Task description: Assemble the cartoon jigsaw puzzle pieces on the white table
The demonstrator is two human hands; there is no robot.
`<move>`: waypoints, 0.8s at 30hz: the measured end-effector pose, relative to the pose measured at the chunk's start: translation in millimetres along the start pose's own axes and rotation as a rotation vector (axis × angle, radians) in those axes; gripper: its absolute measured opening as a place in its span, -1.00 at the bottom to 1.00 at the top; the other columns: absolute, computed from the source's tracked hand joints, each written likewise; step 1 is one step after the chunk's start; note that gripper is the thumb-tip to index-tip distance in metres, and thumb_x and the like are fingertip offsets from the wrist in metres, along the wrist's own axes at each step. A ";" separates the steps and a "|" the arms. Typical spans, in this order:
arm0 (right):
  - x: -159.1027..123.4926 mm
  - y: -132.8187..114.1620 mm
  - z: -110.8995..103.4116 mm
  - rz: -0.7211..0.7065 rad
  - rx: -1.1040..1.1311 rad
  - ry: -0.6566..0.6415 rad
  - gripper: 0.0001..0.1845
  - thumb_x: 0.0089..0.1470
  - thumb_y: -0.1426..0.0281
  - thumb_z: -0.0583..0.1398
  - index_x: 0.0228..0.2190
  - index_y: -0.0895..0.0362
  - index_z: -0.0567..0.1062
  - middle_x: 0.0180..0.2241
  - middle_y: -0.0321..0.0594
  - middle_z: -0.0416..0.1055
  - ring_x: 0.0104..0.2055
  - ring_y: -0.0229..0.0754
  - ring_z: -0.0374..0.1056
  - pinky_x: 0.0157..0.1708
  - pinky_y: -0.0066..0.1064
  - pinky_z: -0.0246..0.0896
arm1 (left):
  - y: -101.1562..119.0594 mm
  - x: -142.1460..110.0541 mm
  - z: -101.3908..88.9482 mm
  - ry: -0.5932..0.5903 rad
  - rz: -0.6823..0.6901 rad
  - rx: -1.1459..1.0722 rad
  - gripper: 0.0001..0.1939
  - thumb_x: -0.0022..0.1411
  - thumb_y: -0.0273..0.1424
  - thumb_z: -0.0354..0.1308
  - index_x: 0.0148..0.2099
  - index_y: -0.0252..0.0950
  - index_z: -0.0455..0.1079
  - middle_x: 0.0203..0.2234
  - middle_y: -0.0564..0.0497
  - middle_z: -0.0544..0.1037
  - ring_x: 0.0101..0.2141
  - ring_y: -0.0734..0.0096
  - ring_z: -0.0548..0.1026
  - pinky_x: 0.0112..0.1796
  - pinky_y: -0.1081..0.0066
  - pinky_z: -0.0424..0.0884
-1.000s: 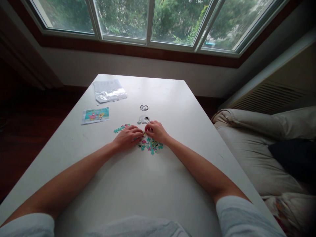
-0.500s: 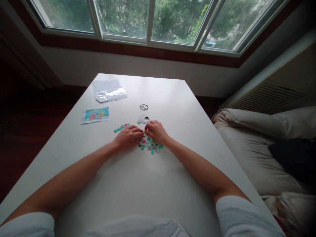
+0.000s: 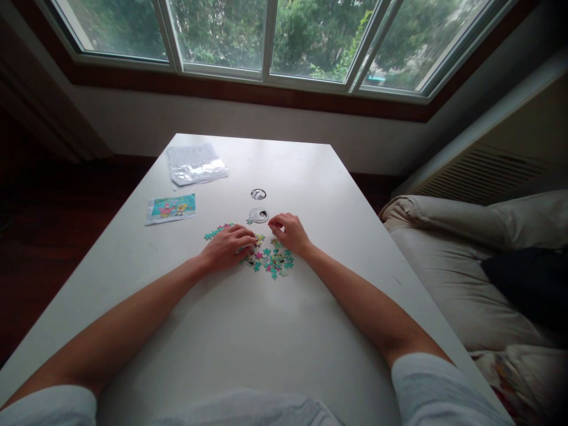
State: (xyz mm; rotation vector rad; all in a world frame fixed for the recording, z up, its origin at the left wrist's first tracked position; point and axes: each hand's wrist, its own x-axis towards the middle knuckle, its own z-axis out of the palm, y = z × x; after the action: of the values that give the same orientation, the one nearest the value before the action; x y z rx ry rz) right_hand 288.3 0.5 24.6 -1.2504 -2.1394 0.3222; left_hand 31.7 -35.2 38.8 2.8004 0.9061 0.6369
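A loose heap of jigsaw pieces point(image 3: 274, 263) in teal, pink and yellow lies on the white table in front of me. My left hand point(image 3: 229, 245) rests at the heap's left side, fingers curled and closed at a few yellowish puzzle pieces point(image 3: 260, 239). Just right of them, my right hand point(image 3: 288, 231) is raised slightly, its thumb and fingertips pinched on a small puzzle piece mostly hidden by the fingers. Beyond my left hand, a strip of teal and pink pieces point(image 3: 216, 231) shows partly.
A round grey-and-white disc point(image 3: 258, 215) lies past the hands, with a smaller oval one point(image 3: 258, 194) behind it. To the left are a cartoon picture sheet point(image 3: 171, 209) and a clear plastic bag point(image 3: 197, 164). A sofa point(image 3: 435, 266) stands right of the table point(image 3: 239, 331).
My right hand has drawn away to the right from my left fingertips, uncovering yellowish pieces between the hands. My left hand has hardly moved.
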 end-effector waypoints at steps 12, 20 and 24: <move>6.9 -5.8 -31.2 -0.021 0.036 -0.097 -0.88 0.23 0.40 0.19 -0.32 0.10 0.56 -0.35 -0.22 0.47 -0.28 -0.17 0.33 -0.20 -0.34 0.20 | 0.0 0.4 -10.4 -0.029 -0.092 0.068 -0.79 0.42 -0.37 0.04 -0.21 -0.21 0.49 -0.19 -0.05 0.56 -0.12 0.27 0.42 -0.03 0.24 0.37; -24.4 -34.0 -43.9 -0.115 -0.127 -0.270 -0.63 0.25 0.16 0.21 0.02 0.06 0.51 0.01 -0.05 0.45 0.06 0.02 0.34 0.09 -0.12 0.26 | 16.3 3.8 -19.5 -0.077 -0.116 0.018 -0.80 0.42 -0.32 0.05 -0.19 -0.21 0.48 -0.25 -0.04 0.51 -0.19 0.25 0.41 -0.11 0.24 0.37; -58.9 -44.5 -36.1 -0.109 -0.199 -0.263 -0.27 0.21 -0.03 0.19 0.28 0.05 0.28 0.32 0.04 0.16 0.35 0.16 0.07 0.28 0.04 0.08 | 29.7 2.1 -22.4 -0.126 -0.053 -0.103 -0.80 0.42 -0.27 0.07 -0.03 -0.16 0.48 -0.12 -0.05 0.52 -0.08 0.22 0.43 -0.03 0.22 0.39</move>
State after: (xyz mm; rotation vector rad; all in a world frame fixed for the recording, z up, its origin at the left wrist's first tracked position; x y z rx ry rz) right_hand 300.8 -76.3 51.2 -1.2499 -2.5057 0.2425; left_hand 39.3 -58.2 67.1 2.6815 0.8937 0.4791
